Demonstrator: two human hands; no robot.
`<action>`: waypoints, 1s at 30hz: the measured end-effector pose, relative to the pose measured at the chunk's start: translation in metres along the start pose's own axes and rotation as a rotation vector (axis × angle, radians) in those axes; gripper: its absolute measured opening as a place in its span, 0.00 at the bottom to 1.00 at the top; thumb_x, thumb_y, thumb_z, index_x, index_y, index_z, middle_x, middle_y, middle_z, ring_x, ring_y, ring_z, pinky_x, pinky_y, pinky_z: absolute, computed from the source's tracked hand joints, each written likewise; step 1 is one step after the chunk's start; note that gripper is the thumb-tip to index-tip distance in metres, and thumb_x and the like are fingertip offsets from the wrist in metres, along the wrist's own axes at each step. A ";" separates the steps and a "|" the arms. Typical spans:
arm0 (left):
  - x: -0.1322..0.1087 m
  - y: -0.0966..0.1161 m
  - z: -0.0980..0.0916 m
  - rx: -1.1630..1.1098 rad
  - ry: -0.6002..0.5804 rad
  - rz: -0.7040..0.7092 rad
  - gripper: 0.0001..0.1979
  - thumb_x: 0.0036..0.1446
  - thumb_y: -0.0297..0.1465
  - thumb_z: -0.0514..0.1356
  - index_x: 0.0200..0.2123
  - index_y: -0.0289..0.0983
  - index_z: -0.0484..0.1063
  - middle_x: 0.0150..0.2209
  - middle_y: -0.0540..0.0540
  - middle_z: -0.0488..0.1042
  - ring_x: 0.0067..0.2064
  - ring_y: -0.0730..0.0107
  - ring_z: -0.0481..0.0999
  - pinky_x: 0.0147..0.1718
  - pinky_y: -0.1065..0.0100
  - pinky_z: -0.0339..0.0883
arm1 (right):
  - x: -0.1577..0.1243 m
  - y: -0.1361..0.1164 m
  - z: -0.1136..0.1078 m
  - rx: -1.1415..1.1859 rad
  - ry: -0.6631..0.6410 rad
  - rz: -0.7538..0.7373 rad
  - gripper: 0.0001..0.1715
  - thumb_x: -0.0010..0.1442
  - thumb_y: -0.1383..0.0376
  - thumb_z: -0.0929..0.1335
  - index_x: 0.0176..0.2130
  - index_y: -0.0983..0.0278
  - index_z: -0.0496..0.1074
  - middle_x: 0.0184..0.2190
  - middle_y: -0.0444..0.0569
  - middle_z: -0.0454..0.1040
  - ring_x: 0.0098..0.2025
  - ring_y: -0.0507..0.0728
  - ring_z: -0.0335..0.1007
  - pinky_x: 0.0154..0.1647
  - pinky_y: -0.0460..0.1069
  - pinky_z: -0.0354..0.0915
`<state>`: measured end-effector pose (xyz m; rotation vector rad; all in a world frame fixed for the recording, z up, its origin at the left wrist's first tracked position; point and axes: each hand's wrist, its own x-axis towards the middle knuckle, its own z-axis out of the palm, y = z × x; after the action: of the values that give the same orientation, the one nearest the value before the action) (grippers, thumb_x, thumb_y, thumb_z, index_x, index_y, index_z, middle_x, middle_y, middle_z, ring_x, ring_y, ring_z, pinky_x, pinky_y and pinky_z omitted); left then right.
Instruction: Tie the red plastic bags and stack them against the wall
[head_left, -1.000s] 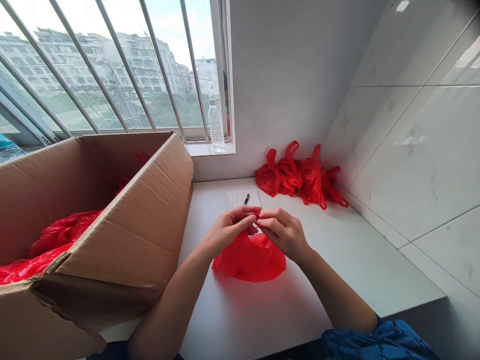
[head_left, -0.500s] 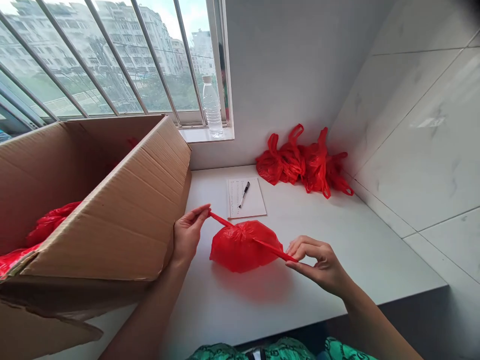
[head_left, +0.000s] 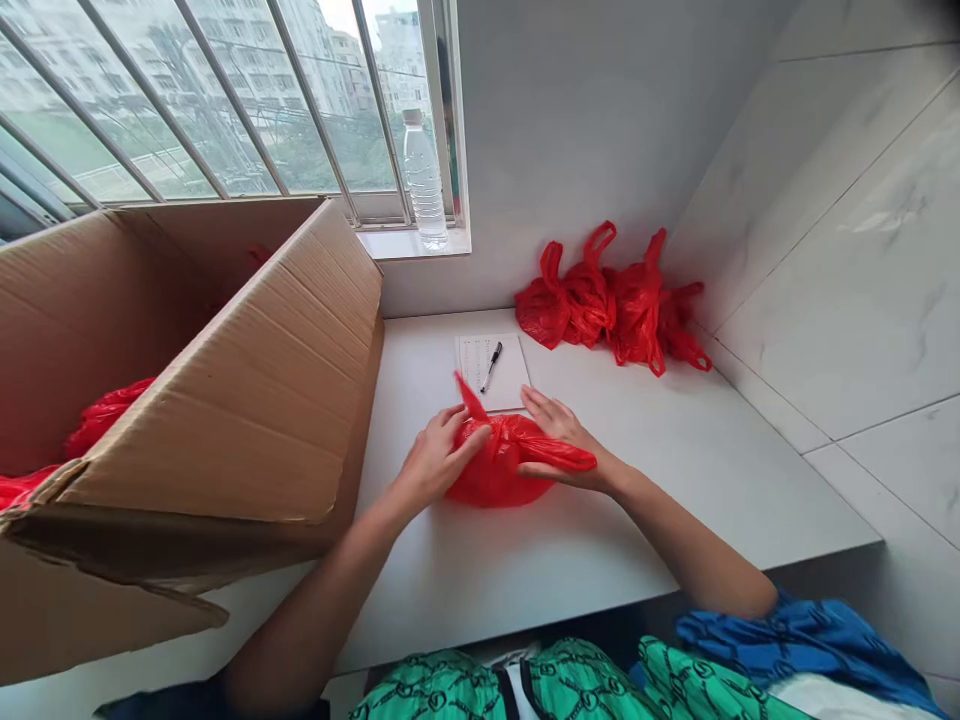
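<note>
A knotted red plastic bag (head_left: pixel 499 480) sits on the white tabletop, one loose handle sticking up and the other trailing to the right. My left hand (head_left: pixel 439 460) rests against the bag's left side, thumb and fingers apart. On the other side, my right hand (head_left: pixel 570 445) is open with its fingers stretched out, touching the bag, and the trailing handle lies across its palm. Some of the left fingertips are hidden behind the plastic. Just behind the bag lies a notepad (head_left: pixel 514 375) with a black-and-white pen (head_left: pixel 491 367) on it.
To the left, a large cardboard box (head_left: pixel 247 400) stands open, red plastic bags (head_left: pixel 109 412) inside. Several tied red bags (head_left: pixel 637 310) are lined up by the back wall. A clear bottle (head_left: pixel 425 185) stands on the sill of the barred window. Marble-patterned tiles (head_left: pixel 847 280) border the right side.
Both hands have let go of the outstretched handle ends and come inward to the bag's sides. The handles have slackened, and the left one now points up. The view has shifted slightly.
</note>
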<state>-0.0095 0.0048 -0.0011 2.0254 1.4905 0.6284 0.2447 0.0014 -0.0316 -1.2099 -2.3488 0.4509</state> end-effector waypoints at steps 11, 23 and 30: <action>-0.033 -0.027 0.034 0.453 0.068 0.434 0.27 0.67 0.38 0.53 0.66 0.37 0.55 0.69 0.39 0.54 0.71 0.54 0.49 0.67 0.47 0.45 | 0.002 -0.014 0.054 -0.068 0.084 -0.184 0.51 0.59 0.43 0.67 0.68 0.69 0.52 0.66 0.62 0.58 0.70 0.68 0.47 0.68 0.65 0.53; -0.032 -0.044 0.051 0.519 0.091 0.437 0.27 0.68 0.39 0.51 0.66 0.35 0.56 0.69 0.39 0.56 0.71 0.56 0.50 0.67 0.48 0.45 | 0.002 -0.014 0.066 -0.158 0.079 -0.196 0.50 0.62 0.42 0.64 0.67 0.74 0.53 0.67 0.63 0.57 0.71 0.68 0.44 0.70 0.65 0.49; -0.034 -0.046 0.054 0.538 0.077 0.431 0.26 0.68 0.39 0.51 0.65 0.35 0.56 0.69 0.40 0.55 0.71 0.57 0.49 0.68 0.49 0.45 | 0.001 -0.013 0.070 -0.157 0.054 -0.183 0.47 0.62 0.43 0.64 0.65 0.74 0.57 0.65 0.63 0.60 0.70 0.69 0.47 0.70 0.66 0.48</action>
<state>-0.0166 -0.0245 -0.0738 2.8095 1.3734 0.5046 0.1984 -0.0110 -0.0837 -1.0463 -2.4573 0.1733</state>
